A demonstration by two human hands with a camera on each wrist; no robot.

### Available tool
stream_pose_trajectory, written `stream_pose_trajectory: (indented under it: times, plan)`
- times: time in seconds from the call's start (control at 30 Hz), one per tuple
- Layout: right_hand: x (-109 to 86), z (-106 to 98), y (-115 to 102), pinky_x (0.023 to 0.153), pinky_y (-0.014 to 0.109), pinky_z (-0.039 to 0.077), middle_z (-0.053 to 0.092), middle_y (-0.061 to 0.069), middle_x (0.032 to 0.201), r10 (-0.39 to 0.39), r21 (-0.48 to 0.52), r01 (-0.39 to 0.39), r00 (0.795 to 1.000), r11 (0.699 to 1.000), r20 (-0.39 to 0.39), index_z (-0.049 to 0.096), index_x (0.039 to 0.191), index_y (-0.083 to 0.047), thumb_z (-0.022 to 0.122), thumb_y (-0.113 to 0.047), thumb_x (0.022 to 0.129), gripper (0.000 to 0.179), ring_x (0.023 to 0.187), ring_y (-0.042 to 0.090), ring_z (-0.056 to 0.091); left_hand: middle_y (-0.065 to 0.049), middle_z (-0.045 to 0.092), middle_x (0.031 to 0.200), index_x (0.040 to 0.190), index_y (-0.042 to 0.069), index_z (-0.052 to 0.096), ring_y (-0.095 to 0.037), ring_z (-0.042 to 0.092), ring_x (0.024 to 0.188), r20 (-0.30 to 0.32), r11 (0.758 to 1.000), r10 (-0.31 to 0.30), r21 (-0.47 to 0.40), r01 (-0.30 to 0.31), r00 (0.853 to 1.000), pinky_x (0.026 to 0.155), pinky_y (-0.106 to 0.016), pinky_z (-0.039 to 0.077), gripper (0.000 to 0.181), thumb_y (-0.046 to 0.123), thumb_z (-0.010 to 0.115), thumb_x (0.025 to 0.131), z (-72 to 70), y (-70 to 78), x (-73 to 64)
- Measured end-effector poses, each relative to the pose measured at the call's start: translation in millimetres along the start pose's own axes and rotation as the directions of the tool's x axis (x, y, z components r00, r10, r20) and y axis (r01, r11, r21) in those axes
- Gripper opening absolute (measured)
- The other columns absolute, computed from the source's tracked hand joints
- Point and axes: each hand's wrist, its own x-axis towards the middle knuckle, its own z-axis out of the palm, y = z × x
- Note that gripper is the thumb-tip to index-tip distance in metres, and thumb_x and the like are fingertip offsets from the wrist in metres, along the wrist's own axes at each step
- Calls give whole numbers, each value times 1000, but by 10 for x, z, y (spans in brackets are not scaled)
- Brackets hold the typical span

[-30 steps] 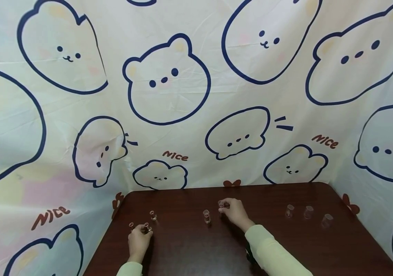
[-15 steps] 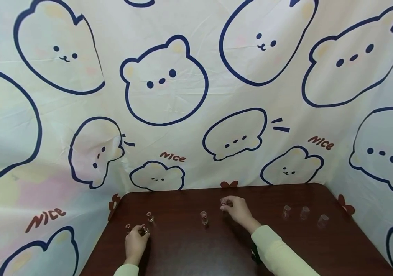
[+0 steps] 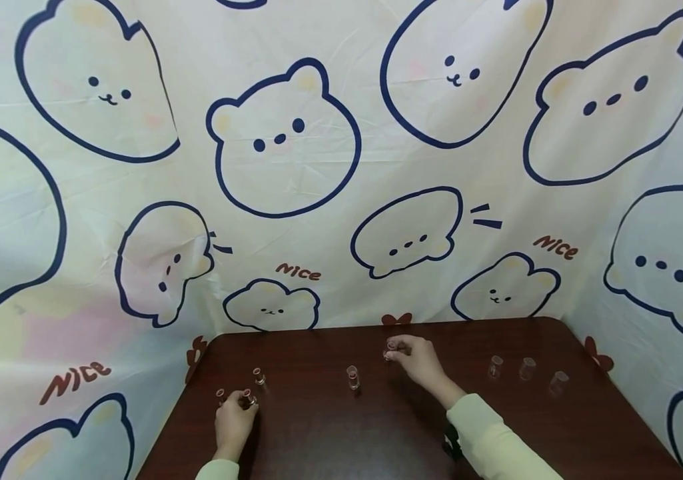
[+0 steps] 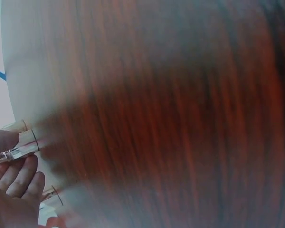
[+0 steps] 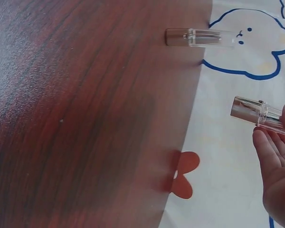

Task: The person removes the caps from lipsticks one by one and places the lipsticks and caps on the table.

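At the far middle of the table, my right hand (image 3: pixel 419 363) pinches a small clear tube (image 5: pixel 247 111) between thumb and fingers. Its narrower clear part lies at the fingertips, and its wider end points down toward the table. To its left stands a similar clear tube (image 3: pixel 353 378), upright on the wood. Over on the left side, my left hand (image 3: pixel 234 423) has its thumb and fingers round another clear tube (image 4: pixel 26 142). Two more tubes stand close by, one clear tube (image 3: pixel 259 377) behind and one clear tube (image 3: pixel 220 395) partly hidden by the hand.
Several short clear cylinders stand toward the right: one clear cylinder (image 3: pixel 495 367) leftmost, another clear cylinder (image 3: pixel 559 382) rightmost. The dark brown table (image 3: pixel 317 440) meets a cartoon-printed cloth (image 3: pixel 341 167) at its far edge and sides. A dark object (image 3: pixel 452 441) shows beside the right sleeve.
My right hand has shifted a little to the right and slightly up with the clear tube in its fingers. The left hand stays at its tube. The head view has drifted slightly.
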Motion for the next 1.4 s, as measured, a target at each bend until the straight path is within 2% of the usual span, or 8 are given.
stream_pose_trajectory:
  times: [0.23,0.53,0.77,1.03,1.27,1.4]
  plan:
    - [-44,-101,-134,75,33,55,71,2,96,-2,47,3,999,999,-34,72,106,-7,74,-13,86,22,89,19,68,-20,68,87,98,-7,64,-41,64,83,1,1000,-5,-3,5,1000,74,-56,45,26,2,76,76,-8,8,-5]
    - [-61,-228,-280,81,33,54,70,7,101,78,206,-68,996,976,-42,70,109,-1,74,-11,86,25,97,25,67,-22,68,91,102,-8,64,-41,64,86,10,1000,-15,-7,15,1000,75,-56,45,29,1,76,77,-6,34,-17]
    - [-103,-310,-340,84,33,53,69,10,109,124,277,-112,992,954,-25,68,117,-1,73,-14,88,32,105,26,64,-24,68,95,104,-9,63,-43,64,90,20,999,-39,-1,39,999,76,-56,46,31,1,76,78,-4,41,-21]
    - [-130,-403,-437,88,35,51,65,12,120,194,367,-183,981,912,6,64,125,-4,72,-19,89,39,109,24,62,-24,68,95,106,-10,63,-44,63,92,9,1000,-30,0,30,1000,77,-56,46,36,2,78,76,5,36,-15]
    - [-139,-446,-510,85,30,52,62,17,122,216,473,-201,976,858,24,61,127,1,69,-12,91,40,103,23,65,-25,68,99,113,-11,61,-44,62,95,25,999,-39,-14,39,999,81,-56,45,42,6,78,78,18,-8,-13]
    - [-165,-469,-529,84,28,52,60,19,126,218,506,-203,975,838,31,58,129,3,68,-10,92,41,102,21,66,-24,68,98,114,-10,61,-43,63,94,25,999,-42,-20,43,999,80,-56,45,43,7,78,78,10,-11,-35]
